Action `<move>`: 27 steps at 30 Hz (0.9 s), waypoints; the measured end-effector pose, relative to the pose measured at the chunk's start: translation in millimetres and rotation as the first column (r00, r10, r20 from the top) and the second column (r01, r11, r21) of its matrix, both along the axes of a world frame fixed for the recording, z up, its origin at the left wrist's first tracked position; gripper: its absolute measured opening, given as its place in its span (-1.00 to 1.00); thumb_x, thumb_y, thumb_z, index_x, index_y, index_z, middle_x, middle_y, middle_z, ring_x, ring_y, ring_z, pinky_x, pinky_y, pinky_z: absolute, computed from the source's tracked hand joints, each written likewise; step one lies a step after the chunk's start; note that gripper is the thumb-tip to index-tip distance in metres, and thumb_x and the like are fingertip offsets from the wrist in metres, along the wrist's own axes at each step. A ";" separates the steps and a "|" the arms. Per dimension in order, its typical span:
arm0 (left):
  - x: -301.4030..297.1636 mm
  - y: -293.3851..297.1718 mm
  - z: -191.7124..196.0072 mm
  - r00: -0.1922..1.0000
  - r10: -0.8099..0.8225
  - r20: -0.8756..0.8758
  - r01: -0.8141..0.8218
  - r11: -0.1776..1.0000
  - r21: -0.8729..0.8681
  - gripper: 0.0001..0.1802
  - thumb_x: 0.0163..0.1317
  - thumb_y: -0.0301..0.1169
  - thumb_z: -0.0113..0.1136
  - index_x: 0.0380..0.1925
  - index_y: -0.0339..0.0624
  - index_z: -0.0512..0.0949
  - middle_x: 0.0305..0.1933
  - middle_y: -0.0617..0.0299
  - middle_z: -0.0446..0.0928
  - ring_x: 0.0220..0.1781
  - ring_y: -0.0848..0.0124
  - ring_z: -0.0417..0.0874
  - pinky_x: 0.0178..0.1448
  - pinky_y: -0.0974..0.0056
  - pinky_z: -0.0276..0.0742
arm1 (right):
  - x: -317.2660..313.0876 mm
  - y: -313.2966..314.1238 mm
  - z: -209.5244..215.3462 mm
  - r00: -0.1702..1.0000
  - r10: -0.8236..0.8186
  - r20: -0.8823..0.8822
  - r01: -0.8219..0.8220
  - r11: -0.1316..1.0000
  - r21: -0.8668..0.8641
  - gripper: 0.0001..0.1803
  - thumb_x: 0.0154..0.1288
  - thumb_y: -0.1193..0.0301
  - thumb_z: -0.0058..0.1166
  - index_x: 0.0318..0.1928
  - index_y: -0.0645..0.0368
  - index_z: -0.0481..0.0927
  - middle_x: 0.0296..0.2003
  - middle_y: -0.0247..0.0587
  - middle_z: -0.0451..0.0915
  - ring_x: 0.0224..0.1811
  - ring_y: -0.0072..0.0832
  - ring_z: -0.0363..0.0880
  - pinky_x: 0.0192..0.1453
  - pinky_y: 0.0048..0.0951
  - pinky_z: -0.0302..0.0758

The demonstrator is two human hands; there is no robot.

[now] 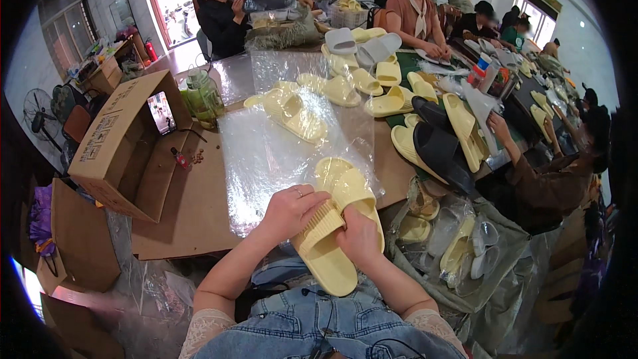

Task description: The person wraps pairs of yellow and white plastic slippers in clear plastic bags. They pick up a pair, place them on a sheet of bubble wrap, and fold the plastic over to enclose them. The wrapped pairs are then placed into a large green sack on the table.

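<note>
Head view: a pair of pale yellow slippers (335,219) is held stacked at the near edge of the table (193,226), just above the lap. The left hand (290,211) is closed over the ribbed sole from the left; the right hand (359,237) is clamped on the right side, fingers wrapped underneath. The long axis of the pair runs from near-left to far-right, with the heel ends toward the body. A clear plastic sheet (266,153) lies directly beyond, touching the far tips. Open room is found on that sheet; a cardboard box (123,143) bounds the left, a bag of slippers (452,246) the right.
</note>
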State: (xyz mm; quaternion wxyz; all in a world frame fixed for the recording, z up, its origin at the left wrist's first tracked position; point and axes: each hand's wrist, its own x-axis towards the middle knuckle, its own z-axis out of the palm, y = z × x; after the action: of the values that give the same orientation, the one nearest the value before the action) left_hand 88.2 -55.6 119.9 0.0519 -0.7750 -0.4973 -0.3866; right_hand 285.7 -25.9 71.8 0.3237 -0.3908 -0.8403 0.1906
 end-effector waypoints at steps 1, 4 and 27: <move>-1.4 0.7 -2.3 1.000 -0.003 0.009 0.004 1.000 -0.030 -0.78 0.18 -0.39 0.27 -0.14 -0.01 0.69 -0.38 0.20 0.59 -0.36 0.21 0.66 -0.30 0.18 0.58 | -1.8 3.4 -1.2 1.000 -0.019 -0.003 0.019 1.000 0.001 -0.71 0.02 0.51 0.19 -0.26 0.21 0.37 -0.43 0.06 0.56 -0.37 0.09 0.57 -0.30 0.03 0.46; -1.6 -3.9 5.9 0.999 -0.002 0.038 0.007 0.992 -0.125 -0.80 0.21 -0.36 0.27 -0.15 0.01 0.69 -0.37 0.20 0.60 -0.35 0.21 0.66 -0.28 0.18 0.59 | -5.4 23.0 -7.1 0.992 -0.121 -0.028 0.120 0.992 -0.040 -0.74 0.04 0.50 0.19 -0.27 0.19 0.40 -0.43 0.09 0.56 -0.37 0.11 0.57 -0.27 0.05 0.46; 21.5 -32.9 17.9 0.922 -0.285 0.261 0.370 0.848 -0.380 -0.82 0.28 -0.39 0.26 -0.14 -0.09 0.70 -0.36 0.14 0.63 -0.35 0.19 0.66 -0.27 0.23 0.54 | -119.4 133.0 -19.1 0.950 -0.259 -0.173 0.288 0.942 0.172 -0.59 0.23 0.24 0.20 -0.06 0.23 0.42 -0.30 0.11 0.59 -0.24 0.08 0.59 -0.19 0.00 0.52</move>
State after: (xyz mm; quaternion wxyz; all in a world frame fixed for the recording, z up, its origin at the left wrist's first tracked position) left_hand 109.6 -88.5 137.8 -0.2328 -0.7996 -0.4316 -0.3468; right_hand 166.3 107.1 52.6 0.4454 -0.4550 -0.7660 0.0889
